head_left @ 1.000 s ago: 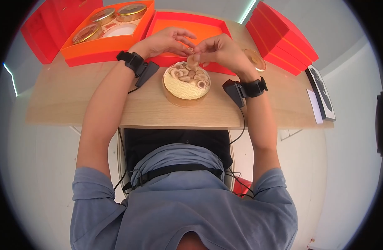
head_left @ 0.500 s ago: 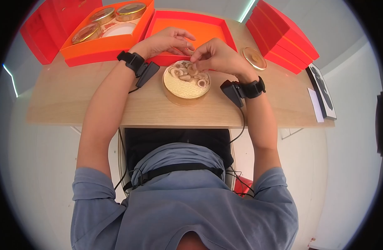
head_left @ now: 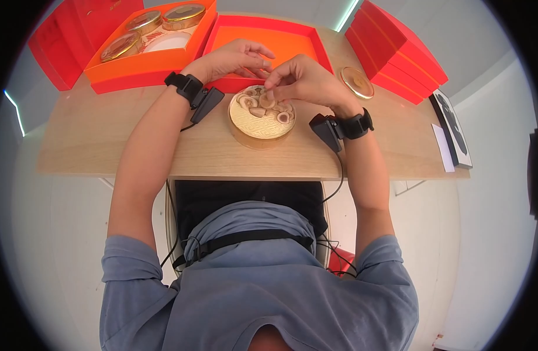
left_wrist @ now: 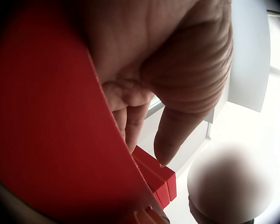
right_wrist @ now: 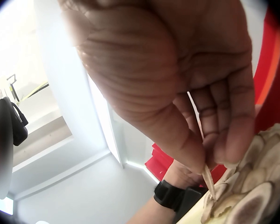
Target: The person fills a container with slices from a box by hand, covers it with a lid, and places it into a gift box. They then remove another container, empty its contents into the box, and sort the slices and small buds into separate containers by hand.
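A round gold tin point(head_left: 261, 126) stands on the table, with pale brown-edged slices over the far part of its patterned gold top. The right hand point(head_left: 310, 85) pinches one slice point(head_left: 267, 101) between thumb and fingers, low over the others. In the right wrist view that slice point(right_wrist: 208, 183) stands on edge at the fingertips, touching or just above the slices point(right_wrist: 252, 203) below. Beyond the tin, the left hand point(head_left: 237, 60) hovers at the near wall of the red tray, its fingers loosely bent and holding nothing visible.
An orange box point(head_left: 146, 61) with several gold-rimmed tins is at the back left, beside an open red tray point(head_left: 269, 26). A round gold-rimmed lid point(head_left: 357, 82) lies right of the hands, near stacked red boxes point(head_left: 395, 52). A black-and-white box point(head_left: 453, 131) lies at the right edge.
The right hand has moved down and slightly left from above the tin, bringing the pinched slice down to the other slices. The left hand has drawn slightly apart from it.
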`<act>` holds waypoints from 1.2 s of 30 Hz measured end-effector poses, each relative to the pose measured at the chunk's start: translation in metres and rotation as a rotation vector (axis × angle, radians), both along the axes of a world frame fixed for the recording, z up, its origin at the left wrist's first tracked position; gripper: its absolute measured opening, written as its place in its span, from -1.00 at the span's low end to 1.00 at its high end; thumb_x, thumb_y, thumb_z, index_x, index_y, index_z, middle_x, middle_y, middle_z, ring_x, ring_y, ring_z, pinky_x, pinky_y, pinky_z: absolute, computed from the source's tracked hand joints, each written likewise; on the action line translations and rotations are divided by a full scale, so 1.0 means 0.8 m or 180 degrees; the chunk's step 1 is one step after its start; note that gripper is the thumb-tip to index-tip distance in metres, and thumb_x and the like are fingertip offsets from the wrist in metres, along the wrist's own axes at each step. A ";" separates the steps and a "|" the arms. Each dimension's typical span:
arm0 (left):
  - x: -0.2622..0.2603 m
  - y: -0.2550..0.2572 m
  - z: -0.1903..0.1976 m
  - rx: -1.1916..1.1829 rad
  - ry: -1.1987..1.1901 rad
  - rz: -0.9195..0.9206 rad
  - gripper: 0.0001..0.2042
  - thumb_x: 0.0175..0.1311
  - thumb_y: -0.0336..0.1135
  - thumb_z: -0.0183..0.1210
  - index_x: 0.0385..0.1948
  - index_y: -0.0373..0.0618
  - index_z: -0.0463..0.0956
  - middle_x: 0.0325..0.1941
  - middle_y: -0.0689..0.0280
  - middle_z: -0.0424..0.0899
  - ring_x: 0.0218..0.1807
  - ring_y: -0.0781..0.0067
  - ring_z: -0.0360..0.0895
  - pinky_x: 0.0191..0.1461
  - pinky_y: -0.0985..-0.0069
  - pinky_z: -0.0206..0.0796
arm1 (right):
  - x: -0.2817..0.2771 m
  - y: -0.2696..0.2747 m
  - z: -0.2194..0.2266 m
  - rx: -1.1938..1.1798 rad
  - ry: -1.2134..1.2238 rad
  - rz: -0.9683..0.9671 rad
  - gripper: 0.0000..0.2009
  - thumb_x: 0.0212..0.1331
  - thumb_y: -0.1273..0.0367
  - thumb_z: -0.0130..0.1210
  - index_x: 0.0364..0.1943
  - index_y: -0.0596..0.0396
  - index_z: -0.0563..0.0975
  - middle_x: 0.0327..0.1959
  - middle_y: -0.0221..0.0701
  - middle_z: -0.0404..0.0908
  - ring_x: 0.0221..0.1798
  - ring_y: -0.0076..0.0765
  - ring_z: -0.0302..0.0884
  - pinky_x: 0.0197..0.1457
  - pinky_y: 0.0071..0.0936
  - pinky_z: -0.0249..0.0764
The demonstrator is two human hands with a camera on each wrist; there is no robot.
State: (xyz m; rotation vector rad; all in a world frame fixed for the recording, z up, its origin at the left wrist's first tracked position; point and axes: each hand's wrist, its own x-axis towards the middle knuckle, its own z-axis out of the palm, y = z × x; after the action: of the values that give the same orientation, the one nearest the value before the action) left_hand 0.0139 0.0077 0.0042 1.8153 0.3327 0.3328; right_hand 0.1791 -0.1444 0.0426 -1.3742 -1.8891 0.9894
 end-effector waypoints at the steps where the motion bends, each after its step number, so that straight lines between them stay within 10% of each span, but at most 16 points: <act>1: 0.000 -0.001 0.001 0.0005 0.0004 0.0004 -0.59 0.33 -0.22 0.13 0.17 -0.15 0.42 -0.11 0.33 0.68 -0.08 0.60 0.62 0.06 0.59 0.46 | 0.001 0.000 0.000 0.0004 0.0040 -0.0011 -0.88 0.03 0.52 0.24 -0.34 0.27 0.66 -0.47 -0.39 0.70 -0.45 -0.63 0.56 -0.35 -0.63 0.47; 27: 0.000 -0.003 0.002 0.0168 0.0103 0.0028 -0.58 0.30 -0.15 0.17 0.13 -0.11 0.46 -0.12 0.40 0.67 -0.12 0.70 0.57 -0.04 0.68 0.40 | 0.000 -0.010 0.009 -0.0340 -0.0297 0.0183 -0.88 0.01 0.51 0.28 -0.34 0.24 0.66 -0.47 -0.43 0.66 -0.45 -0.62 0.54 -0.36 -0.61 0.49; 36: 0.001 -0.004 0.003 0.0113 0.0029 0.0236 -0.64 0.31 -0.22 0.14 0.08 -0.16 0.49 -0.16 0.34 0.69 -0.25 0.59 0.61 -0.14 0.61 0.44 | 0.030 0.007 0.005 0.0181 -0.0368 -0.0828 -0.89 0.05 0.43 0.27 -0.39 0.19 0.67 -0.50 -0.44 0.65 -0.45 -0.63 0.53 -0.38 -0.63 0.46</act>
State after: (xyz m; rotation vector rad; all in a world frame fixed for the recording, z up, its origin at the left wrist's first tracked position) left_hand 0.0151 0.0046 0.0063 1.8428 0.4034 0.3845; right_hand 0.2029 -0.1385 0.0464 -1.6239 -1.7483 0.7371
